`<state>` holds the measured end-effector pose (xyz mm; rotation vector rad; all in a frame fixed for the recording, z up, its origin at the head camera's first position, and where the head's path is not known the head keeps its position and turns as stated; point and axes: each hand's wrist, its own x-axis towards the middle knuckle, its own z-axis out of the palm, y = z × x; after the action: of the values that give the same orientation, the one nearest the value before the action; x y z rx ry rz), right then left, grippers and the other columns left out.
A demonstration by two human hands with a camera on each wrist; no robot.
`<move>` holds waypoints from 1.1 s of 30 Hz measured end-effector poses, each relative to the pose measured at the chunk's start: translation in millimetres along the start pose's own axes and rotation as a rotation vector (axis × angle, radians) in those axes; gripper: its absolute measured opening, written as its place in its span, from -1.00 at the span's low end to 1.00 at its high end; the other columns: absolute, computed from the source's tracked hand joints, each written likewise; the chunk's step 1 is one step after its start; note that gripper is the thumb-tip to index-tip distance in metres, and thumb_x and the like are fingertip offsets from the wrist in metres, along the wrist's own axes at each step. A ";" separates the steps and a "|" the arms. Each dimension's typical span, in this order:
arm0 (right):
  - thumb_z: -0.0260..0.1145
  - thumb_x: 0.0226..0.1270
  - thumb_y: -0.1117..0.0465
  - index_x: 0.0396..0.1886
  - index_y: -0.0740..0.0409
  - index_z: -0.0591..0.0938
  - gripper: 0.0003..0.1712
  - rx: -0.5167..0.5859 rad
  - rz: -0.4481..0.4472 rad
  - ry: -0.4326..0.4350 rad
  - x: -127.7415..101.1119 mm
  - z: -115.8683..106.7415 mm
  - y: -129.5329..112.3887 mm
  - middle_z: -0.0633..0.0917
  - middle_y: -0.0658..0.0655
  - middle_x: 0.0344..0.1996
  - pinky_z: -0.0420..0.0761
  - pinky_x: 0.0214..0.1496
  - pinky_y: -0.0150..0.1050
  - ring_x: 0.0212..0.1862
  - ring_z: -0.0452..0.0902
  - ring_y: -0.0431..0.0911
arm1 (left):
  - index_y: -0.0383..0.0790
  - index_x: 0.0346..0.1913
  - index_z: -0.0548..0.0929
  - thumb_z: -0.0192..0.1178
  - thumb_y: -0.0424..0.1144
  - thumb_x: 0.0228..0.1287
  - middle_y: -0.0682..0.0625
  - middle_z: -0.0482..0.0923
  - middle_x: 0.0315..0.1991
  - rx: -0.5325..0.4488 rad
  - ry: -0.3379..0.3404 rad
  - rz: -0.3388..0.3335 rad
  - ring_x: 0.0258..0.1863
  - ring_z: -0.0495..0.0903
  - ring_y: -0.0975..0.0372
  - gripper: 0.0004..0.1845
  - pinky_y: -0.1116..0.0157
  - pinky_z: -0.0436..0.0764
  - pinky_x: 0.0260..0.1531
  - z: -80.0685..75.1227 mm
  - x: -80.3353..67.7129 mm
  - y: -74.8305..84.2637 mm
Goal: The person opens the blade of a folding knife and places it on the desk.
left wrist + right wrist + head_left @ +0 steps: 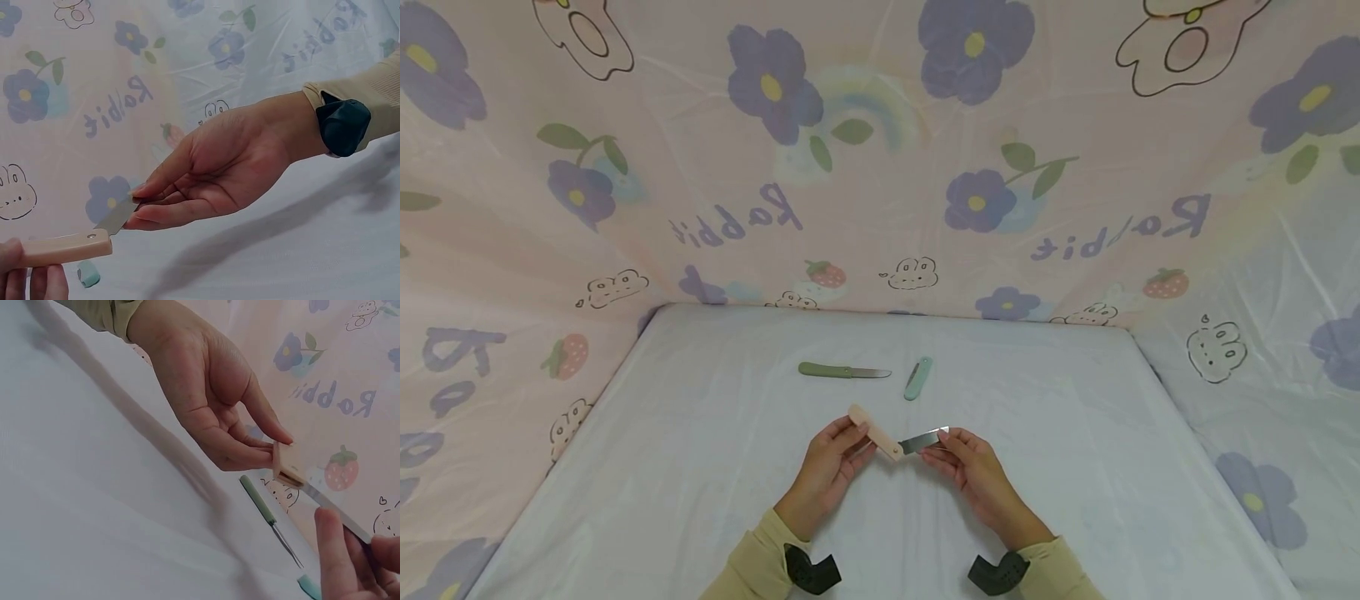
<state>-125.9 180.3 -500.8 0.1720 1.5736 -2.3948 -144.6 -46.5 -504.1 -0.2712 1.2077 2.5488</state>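
Folding knife, beige handle (876, 432), blade (923, 440) swung partly out; held above the white table (700, 467), between both hands. Left hand (831, 467) grips the handle in curled fingers; right hand (973, 468) pinches the blade between thumb and fingertips. Farther back on the table: dark green knife (842, 371), opened out, and light green folded knife (918, 377), just beside one another, not touching.

Head looks down; wrist views close, facing inward

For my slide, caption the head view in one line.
Left hand holds a folding knife's peach handle while right hand pinches its blade.
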 end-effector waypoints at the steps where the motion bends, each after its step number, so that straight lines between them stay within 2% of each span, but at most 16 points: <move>1: 0.11 0.40 0.28 -0.14 0.41 0.36 -0.76 0.008 0.001 0.004 0.0 0.2 0.3 0.66 0.26 -0.24 0.53 0.04 -0.11 -0.12 0.63 0.04 | -0.44 0.17 0.29 0.14 -0.43 0.27 -0.15 0.46 -0.07 -0.005 0.000 0.001 -0.03 0.53 0.10 -0.56 0.14 0.48 0.05 0.0 0.2 0.0; 7: 0.09 0.40 0.33 -0.11 0.43 0.35 -0.78 0.063 0.012 0.044 0.1 3.8 1.5 0.65 0.29 -0.22 0.53 0.03 -0.13 -0.13 0.63 0.04 | -0.41 0.16 0.29 0.15 -0.45 0.25 -0.15 0.45 -0.07 -0.049 0.023 -0.008 -0.05 0.53 0.11 -0.56 0.15 0.48 0.05 -0.5 1.2 0.0; 13: 0.05 0.42 0.36 -0.18 0.38 0.36 -0.88 0.131 0.005 0.072 -0.1 8.7 3.2 0.65 0.28 -0.22 0.51 0.05 -0.13 -0.12 0.62 0.04 | -0.39 0.11 0.31 0.13 -0.47 0.25 -0.13 0.46 -0.12 -0.104 0.064 -0.013 -0.09 0.53 0.14 -0.61 0.15 0.50 0.03 -0.6 2.1 0.3; 25: 0.02 0.41 0.40 -0.16 0.41 0.37 -0.89 0.194 -0.020 0.147 0.5 16.6 7.8 0.60 0.33 -0.17 0.54 0.03 -0.15 -0.11 0.62 0.05 | -0.41 0.15 0.28 0.09 -0.49 0.28 -0.15 0.42 -0.09 -0.138 0.104 0.016 -0.08 0.53 0.15 -0.60 0.18 0.49 0.04 3.8 1.5 2.5; 29: -0.01 0.43 0.40 -0.11 0.46 0.34 -0.84 0.204 -0.026 0.156 0.2 20.2 7.8 0.58 0.37 -0.14 0.52 0.05 -0.15 -0.08 0.60 0.07 | -0.42 0.13 0.28 0.07 -0.51 0.28 -0.15 0.43 -0.11 -0.170 0.127 0.025 -0.10 0.54 0.15 -0.62 0.17 0.49 0.04 5.9 1.7 3.3; 33: -0.04 0.44 0.40 -0.11 0.45 0.33 -0.85 0.227 -0.030 0.156 -0.2 23.1 8.5 0.60 0.34 -0.17 0.52 0.05 -0.16 -0.09 0.60 0.06 | -0.44 0.14 0.28 0.05 -0.52 0.30 -0.15 0.44 -0.11 -0.183 0.140 0.044 -0.10 0.55 0.14 -0.63 0.16 0.49 0.04 6.7 2.1 3.1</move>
<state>-122.1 156.1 -498.9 0.3917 1.3689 -2.6363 -147.9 -42.7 -498.2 -0.4774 1.0371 2.7218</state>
